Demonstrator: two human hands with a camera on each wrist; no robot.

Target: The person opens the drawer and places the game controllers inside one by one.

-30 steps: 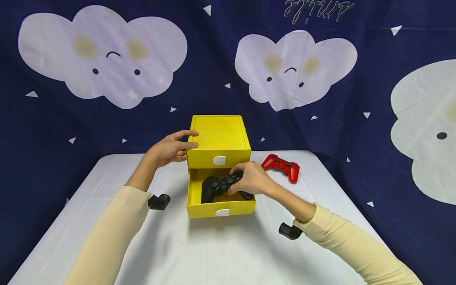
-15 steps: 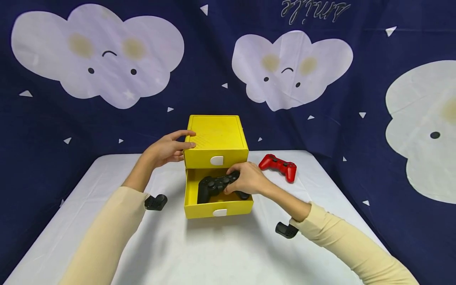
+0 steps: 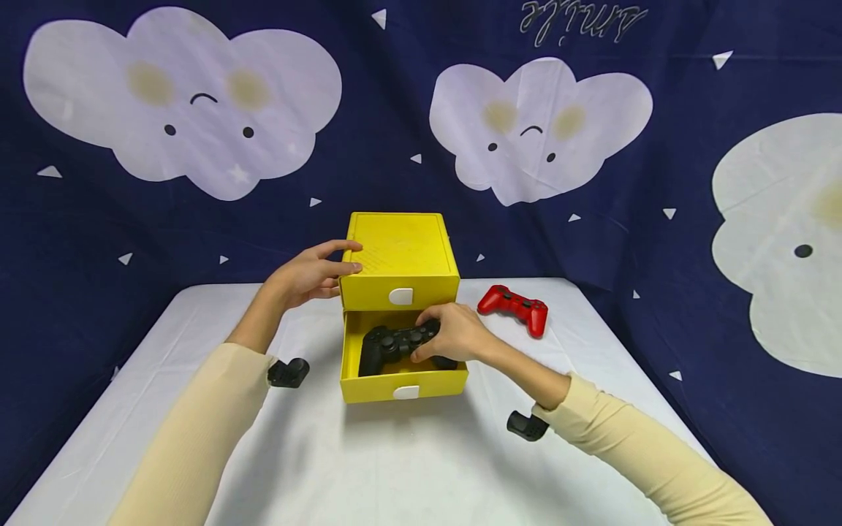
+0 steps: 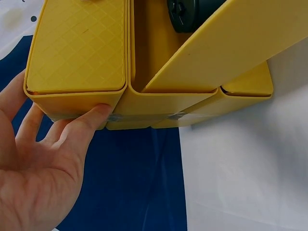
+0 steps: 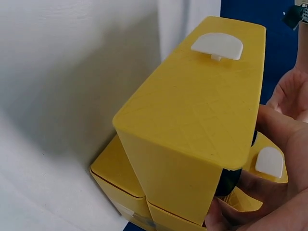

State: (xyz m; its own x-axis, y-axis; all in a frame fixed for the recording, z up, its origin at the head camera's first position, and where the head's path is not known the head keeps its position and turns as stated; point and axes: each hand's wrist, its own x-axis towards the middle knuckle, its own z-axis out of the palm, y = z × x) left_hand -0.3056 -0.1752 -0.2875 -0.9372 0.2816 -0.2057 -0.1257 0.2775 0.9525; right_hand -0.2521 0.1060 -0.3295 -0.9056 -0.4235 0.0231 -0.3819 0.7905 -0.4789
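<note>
Head view: black controller [image 3: 392, 346] lies inside the pulled-out yellow drawer [image 3: 371, 389], tilted across it, left grip near the drawer's front left corner. Right hand [image 3: 454, 334] reaches over the drawer's right edge, thumb and fingers clamped on the controller's right part. Left hand [image 3: 305, 275] at the left edge of the yellow drawer unit [image 3: 401, 241]: fingers apart, fairly straight, two digits on the top, the rest down by the side.

Left wrist view adds the unit's side: one fingertip touches that wall, clear tape [image 4: 144, 118] runs along it, and a bottom drawer [image 4: 248, 86] sits under the pulled-out one, hidden in the head view. Of the controller, just one dark end shows past the drawer wall.

Right wrist view gives the drawer front with its white tab [image 5: 217, 45]; fingers curl behind the drawer wall beside dark bits of controller, fingertip contact mostly covered there, clearer from the head.

Unit stands toward the far edge of the white-covered table [image 3: 408, 467], around mid-width. Red controller [image 3: 516, 308] lies near the table's far right corner, apart from both hands.
</note>
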